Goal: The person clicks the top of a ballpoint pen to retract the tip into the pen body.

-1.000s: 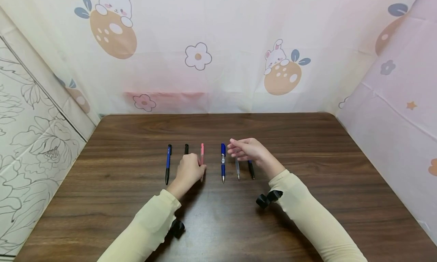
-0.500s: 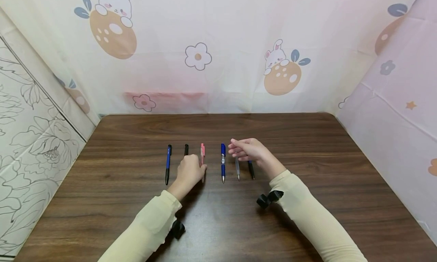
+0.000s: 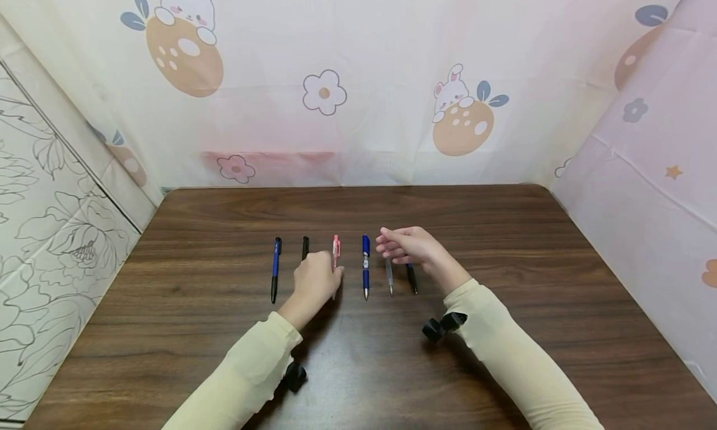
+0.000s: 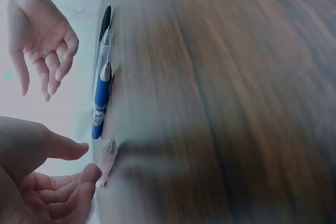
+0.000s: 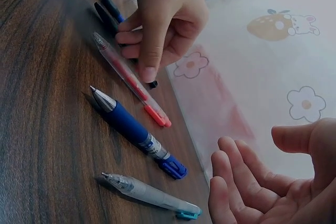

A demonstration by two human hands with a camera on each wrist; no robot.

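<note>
My left hand [image 3: 317,280] is over the pink pen [image 3: 336,248], its thumb and fingertips apart with no pen between them in the left wrist view. The same pink pen [image 5: 127,77] lies whole on the table in the right wrist view. Under and beside that hand is a black pen [image 3: 305,246], partly hidden. My right hand [image 3: 411,246] hovers with loosely bent fingers, holding nothing. Below it lie a clear pen with a teal clip [image 5: 157,196] and a dark pen [image 3: 412,279], their upper ends covered in the head view. A blue pen [image 3: 366,268] lies between the hands.
A blue and black pen [image 3: 276,270] lies at the left end of the row. All the pens rest on a brown wooden table [image 3: 482,224], tips toward me. A printed curtain [image 3: 381,131] hangs behind the table's far edge.
The pink pen has shifted slightly right and turned so its clip faces right. My left hand has moved slightly right with it. My right hand has hardly moved.
</note>
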